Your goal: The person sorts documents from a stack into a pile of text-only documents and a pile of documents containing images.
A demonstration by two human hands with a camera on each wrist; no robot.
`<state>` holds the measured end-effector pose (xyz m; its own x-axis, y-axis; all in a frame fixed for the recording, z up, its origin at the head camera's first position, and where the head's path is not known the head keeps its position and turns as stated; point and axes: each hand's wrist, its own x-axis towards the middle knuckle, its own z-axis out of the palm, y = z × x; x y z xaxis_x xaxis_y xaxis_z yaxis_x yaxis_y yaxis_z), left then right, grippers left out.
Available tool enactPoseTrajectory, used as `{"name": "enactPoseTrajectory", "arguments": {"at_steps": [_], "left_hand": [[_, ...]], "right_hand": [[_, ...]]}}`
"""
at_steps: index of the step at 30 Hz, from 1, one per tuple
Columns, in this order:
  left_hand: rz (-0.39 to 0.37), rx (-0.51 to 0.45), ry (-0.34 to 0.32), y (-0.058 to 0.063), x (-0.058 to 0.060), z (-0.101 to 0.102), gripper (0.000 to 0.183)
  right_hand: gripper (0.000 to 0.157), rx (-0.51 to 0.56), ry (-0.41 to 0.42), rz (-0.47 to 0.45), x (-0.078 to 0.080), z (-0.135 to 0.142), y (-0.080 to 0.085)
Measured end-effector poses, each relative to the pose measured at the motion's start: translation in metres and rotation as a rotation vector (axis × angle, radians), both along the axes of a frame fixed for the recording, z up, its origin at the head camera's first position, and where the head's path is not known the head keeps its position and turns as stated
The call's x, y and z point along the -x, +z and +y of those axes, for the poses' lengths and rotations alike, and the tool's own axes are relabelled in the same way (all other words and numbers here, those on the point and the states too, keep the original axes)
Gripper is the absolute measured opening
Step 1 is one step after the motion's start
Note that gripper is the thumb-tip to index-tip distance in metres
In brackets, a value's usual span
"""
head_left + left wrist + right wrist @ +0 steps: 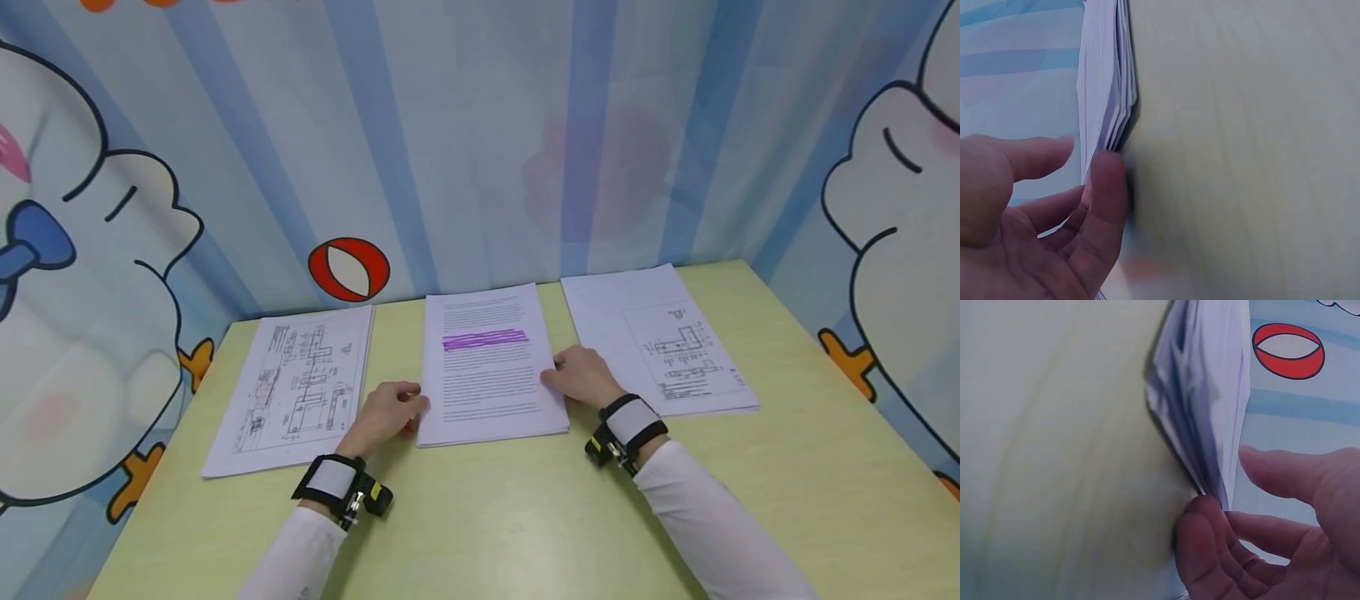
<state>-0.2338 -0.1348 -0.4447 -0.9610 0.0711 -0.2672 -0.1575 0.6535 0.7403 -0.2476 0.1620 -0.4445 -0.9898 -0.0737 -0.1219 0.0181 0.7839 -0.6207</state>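
A stack of printed sheets [487,375], its top page marked with purple highlighter lines [485,339], lies on the table between my hands. My left hand [387,412] is at its left edge; in the left wrist view the fingertips [1109,178] touch the side of the sheets [1100,81], while the thumb stays apart from them. At the opposite edge, my right hand [585,375] touches the stack with its fingertips [1200,515]. Its thumb is raised off the paper. The sheets' edges [1185,394] look slightly bent and fanned in the right wrist view.
To the left lies a stack of technical drawings [292,392], close to my left hand. Another drawing stack [600,308] lies on the right, beyond my right hand. The yellowish table [480,517] backs onto a striped cartoon curtain [480,167].
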Motion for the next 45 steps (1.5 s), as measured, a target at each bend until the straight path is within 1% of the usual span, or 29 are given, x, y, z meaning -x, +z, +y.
{"name": "enactPoseTrajectory", "arguments": {"at_steps": [3,5,6,10,12,14,17,21,23,28,31,34,37,43,45], "left_hand": [[-0.015,-0.004,0.000,0.002,0.001,-0.004,0.044],[-0.012,0.001,-0.005,0.005,0.000,-0.008,0.044],[-0.008,0.000,-0.002,0.006,0.000,-0.010,0.045],[0.015,0.003,-0.003,0.015,-0.002,-0.023,0.046],[0.033,0.008,0.000,0.020,-0.002,-0.030,0.046],[0.073,0.033,-0.008,0.026,-0.002,-0.039,0.046],[0.156,0.112,-0.001,0.034,0.000,-0.054,0.045],[0.255,0.208,0.036,0.040,0.003,-0.077,0.045],[0.280,0.238,0.059,0.040,0.005,-0.089,0.045],[0.277,0.321,0.132,0.036,0.008,-0.118,0.047],[0.269,0.367,0.181,0.031,0.009,-0.132,0.046],[0.260,0.392,0.205,0.027,0.011,-0.145,0.047],[0.218,0.411,0.220,0.023,0.012,-0.155,0.049],[0.101,0.442,0.252,0.019,0.011,-0.171,0.057],[0.069,0.440,0.245,0.019,0.010,-0.175,0.061]], "right_hand": [[0.034,-0.035,-0.038,0.015,0.002,-0.004,0.003],[0.034,-0.046,-0.062,0.052,0.002,-0.008,0.006],[0.034,-0.039,-0.075,0.067,0.002,-0.011,0.008],[0.040,0.031,-0.088,0.186,-0.001,-0.022,0.016],[0.038,0.077,-0.087,0.236,0.000,-0.029,0.019],[0.035,0.125,-0.085,0.293,0.000,-0.037,0.021],[0.033,0.215,-0.076,0.361,0.002,-0.050,0.023],[0.032,0.350,-0.051,0.408,0.003,-0.070,0.024],[0.031,0.409,-0.033,0.418,0.002,-0.080,0.025],[0.033,0.516,0.014,0.389,-0.001,-0.104,0.023],[0.037,0.556,0.051,0.341,-0.002,-0.118,0.020],[0.042,0.591,0.092,0.294,-0.004,-0.131,0.016],[0.046,0.613,0.126,0.241,-0.005,-0.144,0.012],[0.055,0.593,0.170,0.109,-0.009,-0.164,0.004],[0.058,0.583,0.180,0.068,-0.010,-0.169,0.002]]}}
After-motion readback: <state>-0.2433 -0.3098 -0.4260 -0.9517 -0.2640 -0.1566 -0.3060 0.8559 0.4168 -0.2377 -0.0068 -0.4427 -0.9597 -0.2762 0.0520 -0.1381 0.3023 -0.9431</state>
